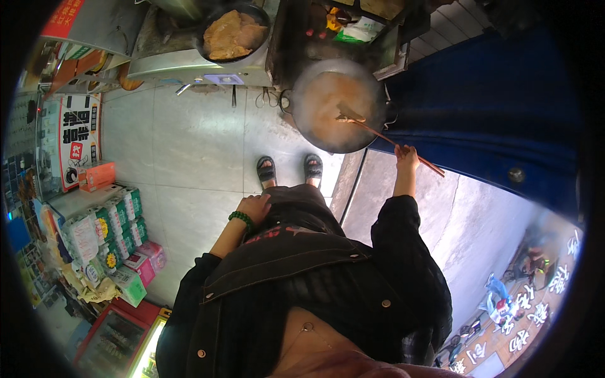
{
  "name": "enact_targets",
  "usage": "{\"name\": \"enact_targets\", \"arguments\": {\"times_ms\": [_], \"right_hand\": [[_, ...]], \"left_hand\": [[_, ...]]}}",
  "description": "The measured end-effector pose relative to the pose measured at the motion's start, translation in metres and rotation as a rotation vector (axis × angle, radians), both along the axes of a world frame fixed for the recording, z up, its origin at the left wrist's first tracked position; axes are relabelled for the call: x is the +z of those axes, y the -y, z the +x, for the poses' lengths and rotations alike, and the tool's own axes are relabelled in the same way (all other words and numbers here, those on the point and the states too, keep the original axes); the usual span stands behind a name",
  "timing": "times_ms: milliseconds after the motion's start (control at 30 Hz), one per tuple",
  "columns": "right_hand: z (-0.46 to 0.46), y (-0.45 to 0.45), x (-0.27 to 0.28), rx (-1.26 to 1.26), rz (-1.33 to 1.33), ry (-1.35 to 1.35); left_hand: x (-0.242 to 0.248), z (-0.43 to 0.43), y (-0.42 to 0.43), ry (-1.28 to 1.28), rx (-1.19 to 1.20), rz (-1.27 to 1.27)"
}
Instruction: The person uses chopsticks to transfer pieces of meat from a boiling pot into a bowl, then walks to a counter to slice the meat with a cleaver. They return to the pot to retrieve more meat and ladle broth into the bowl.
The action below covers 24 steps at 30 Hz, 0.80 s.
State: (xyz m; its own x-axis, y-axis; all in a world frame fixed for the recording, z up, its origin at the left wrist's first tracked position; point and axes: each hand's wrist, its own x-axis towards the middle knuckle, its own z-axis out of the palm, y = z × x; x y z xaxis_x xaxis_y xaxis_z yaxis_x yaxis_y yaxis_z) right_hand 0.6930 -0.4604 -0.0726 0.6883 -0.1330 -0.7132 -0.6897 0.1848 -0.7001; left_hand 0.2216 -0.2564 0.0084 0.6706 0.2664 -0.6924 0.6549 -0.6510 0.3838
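Observation:
My right hand [406,160] grips a pair of long wooden chopsticks [385,138]. Their tips reach over a large round pot [300,125] filled with steaming brown liquid [326,97]. A dark, flat piece of food [350,112] shows at the tips; steam blurs what it is. My left hand [255,208], with a green bead bracelet [241,219] at the wrist, rests against the dark apron [288,245] over my thigh. Its fingers are curled, and whether they pinch the cloth is not visible.
Left of the pot, a black frying pan [266,21] with brown flat pieces of food [231,35] sits on a metal stove [165,68]. Scissors [267,98] hang at the stove's front. A blue door [472,104] stands at right. Stacked packages [118,222] fill the left side.

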Motion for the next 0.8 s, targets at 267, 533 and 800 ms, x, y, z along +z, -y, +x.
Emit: {"name": "enact_targets", "arguments": {"times_ms": [267, 533, 800], "right_hand": [[0.009, 0.01, 0.071, 0.036, 0.079, 0.192], [-0.003, -0.055, 0.165, 0.203, 0.26, 0.41], [-0.019, -0.207, 0.204, 0.418, 0.5, 0.406]], "left_hand": [[0.006, -0.012, -0.015, 0.045, 0.037, 0.015], [0.004, -0.033, -0.021, 0.067, 0.09, 0.044], [0.005, -0.061, -0.022, 0.09, 0.164, 0.038]]}}
